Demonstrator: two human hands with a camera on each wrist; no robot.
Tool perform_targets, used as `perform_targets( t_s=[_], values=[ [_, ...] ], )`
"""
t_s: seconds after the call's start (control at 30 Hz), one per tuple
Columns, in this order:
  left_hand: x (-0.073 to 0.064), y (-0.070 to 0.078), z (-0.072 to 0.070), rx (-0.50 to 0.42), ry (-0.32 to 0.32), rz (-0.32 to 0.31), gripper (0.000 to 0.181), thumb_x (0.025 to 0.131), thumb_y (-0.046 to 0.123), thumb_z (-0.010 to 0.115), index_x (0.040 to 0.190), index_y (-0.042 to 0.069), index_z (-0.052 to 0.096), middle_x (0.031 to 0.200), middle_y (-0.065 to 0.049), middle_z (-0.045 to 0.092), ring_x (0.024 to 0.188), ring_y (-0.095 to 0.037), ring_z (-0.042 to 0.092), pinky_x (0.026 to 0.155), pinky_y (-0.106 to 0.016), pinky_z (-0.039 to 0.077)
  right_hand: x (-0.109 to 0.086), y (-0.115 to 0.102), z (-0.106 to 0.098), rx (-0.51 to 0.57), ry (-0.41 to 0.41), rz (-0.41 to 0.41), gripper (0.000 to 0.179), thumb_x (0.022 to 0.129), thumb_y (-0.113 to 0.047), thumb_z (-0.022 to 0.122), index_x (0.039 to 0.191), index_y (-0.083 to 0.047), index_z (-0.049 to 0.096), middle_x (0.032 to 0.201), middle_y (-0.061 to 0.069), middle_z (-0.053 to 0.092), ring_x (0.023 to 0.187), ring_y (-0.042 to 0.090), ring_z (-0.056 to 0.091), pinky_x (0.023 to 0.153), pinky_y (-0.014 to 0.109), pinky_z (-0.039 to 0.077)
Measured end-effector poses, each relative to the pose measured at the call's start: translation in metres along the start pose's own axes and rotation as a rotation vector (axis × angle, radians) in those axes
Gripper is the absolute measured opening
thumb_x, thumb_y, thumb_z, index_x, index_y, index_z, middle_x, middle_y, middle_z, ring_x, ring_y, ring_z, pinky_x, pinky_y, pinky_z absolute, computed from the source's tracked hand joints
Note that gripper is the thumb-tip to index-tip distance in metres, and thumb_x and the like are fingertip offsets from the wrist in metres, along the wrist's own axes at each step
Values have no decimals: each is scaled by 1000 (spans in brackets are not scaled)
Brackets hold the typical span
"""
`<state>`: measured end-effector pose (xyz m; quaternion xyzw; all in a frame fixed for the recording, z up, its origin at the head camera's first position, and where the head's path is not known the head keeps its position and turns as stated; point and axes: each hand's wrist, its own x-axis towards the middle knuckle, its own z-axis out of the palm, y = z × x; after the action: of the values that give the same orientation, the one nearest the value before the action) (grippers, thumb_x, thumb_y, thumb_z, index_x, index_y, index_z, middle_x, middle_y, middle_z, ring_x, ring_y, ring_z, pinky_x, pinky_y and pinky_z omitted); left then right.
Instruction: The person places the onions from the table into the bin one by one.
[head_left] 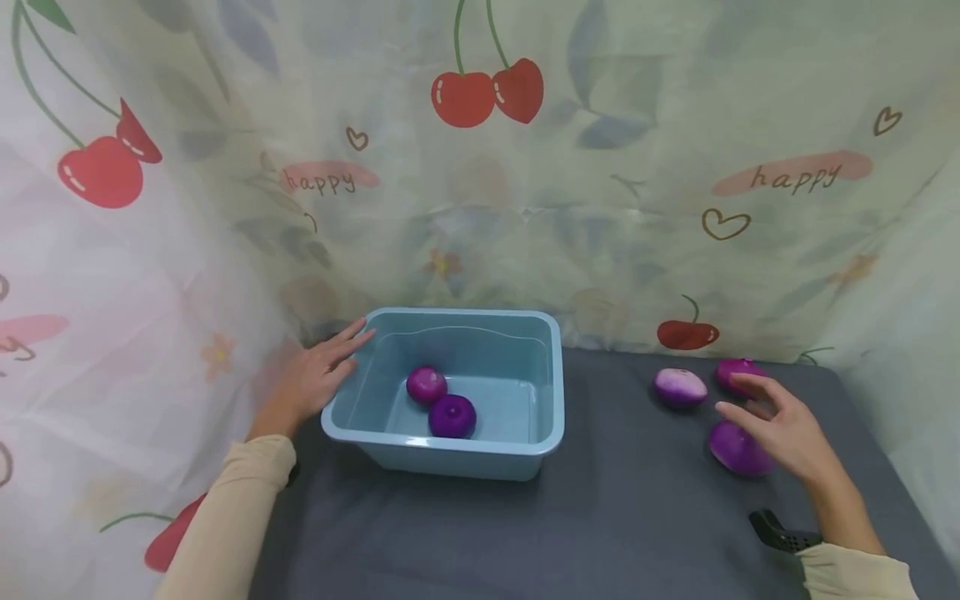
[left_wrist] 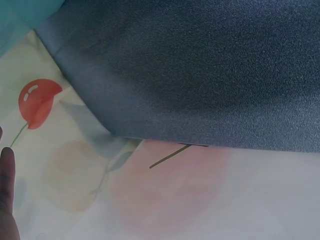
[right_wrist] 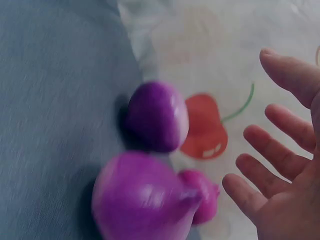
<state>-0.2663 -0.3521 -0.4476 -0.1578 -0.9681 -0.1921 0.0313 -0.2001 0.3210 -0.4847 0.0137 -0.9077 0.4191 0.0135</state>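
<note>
A light blue plastic basin holds two purple onions, a lighter one and a darker one, side by side on its floor. My left hand rests against the basin's left rim with its fingers extended. Three more purple onions lie together at the right: a pale-topped one, a magenta one and a larger one. Over the larger one hovers my right hand, fingers spread and slightly bent. In the right wrist view, that hand is empty, apart from the pointed onion.
A dark grey cloth covers the table. Cherry-printed curtains hang behind it and along both sides. The basin stands left of centre near the back curtain. A black strap piece sits at my right wrist.
</note>
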Motion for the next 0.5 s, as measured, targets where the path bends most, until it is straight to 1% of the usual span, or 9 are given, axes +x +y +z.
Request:
perform_targets(
  t_s=[0.07, 0.13, 0.17, 0.2, 0.23, 0.27, 0.37, 0.4, 0.5],
  values=[
    [0, 0, 0, 0, -6, -5, 50, 108, 35, 42, 157, 41, 36, 170, 13, 24, 152, -35, 38, 116, -62, 36, -4, 7, 0, -29, 0, 52, 73, 96, -48, 67, 153, -10, 42, 150, 17, 47, 133, 23, 59, 82, 4, 47],
    [0, 1, 0, -3, -7, -6, 50, 108, 34, 42, 157, 41, 36, 170, 13, 24, 152, -36, 37, 116, -64, 35, -6, 13, 0, -46, -10, 82, 77, 96, -50, 66, 154, -8, 40, 152, 23, 45, 135, 49, 50, 81, 8, 49],
    [0, 1, -1, -9, -6, -7, 50, 108, 33, 42, 157, 40, 37, 170, 13, 24, 152, -37, 37, 116, -64, 34, -7, 15, 1, -46, -18, 93, 78, 95, -51, 67, 155, -8, 39, 153, 23, 44, 136, 50, 49, 85, 15, 53],
    [0, 2, -1, -12, -7, -5, 50, 108, 33, 42, 157, 39, 37, 171, 12, 24, 152, -37, 37, 116, -65, 34, -8, 17, 1, -49, -26, 102, 79, 95, -52, 66, 155, -7, 39, 153, 25, 43, 135, 52, 48, 83, 15, 53],
    [0, 2, -1, -13, -6, -6, 50, 108, 32, 42, 157, 39, 37, 171, 11, 24, 152, -37, 37, 117, -65, 34, -9, 20, 2, -52, -32, 112, 80, 95, -52, 67, 155, -8, 39, 154, 25, 43, 135, 51, 48, 83, 14, 52],
    [0, 2, -2, -11, -7, -5, 50, 108, 32, 41, 158, 38, 37, 171, 11, 24, 152, -38, 36, 117, -65, 33, -9, 22, 4, -55, -32, 120, 80, 95, -52, 67, 155, -8, 39, 154, 25, 44, 135, 49, 47, 79, 9, 48],
    [1, 3, -2, -7, -13, -7, 50, 108, 32, 41, 158, 38, 36, 171, 10, 23, 152, -38, 36, 116, -66, 33, -12, 28, 7, -43, -36, 142, 81, 94, -51, 68, 156, -7, 38, 155, 26, 43, 135, 47, 45, 76, 6, 45],
    [1, 3, -2, -5, -13, -7, 50, 108, 32, 41, 158, 38, 36, 171, 10, 23, 152, -38, 36, 116, -66, 33, -13, 30, 9, -40, -35, 148, 82, 94, -51, 69, 156, -7, 38, 155, 27, 43, 136, 47, 44, 71, 2, 39],
    [1, 3, -1, -1, -12, -5, 50, 108, 33, 40, 158, 39, 36, 171, 12, 23, 152, -38, 36, 116, -65, 33, -16, 36, 13, -29, -32, 164, 84, 93, -50, 70, 156, -5, 37, 155, 28, 42, 136, 49, 45, 70, 4, 37]
  ],
)
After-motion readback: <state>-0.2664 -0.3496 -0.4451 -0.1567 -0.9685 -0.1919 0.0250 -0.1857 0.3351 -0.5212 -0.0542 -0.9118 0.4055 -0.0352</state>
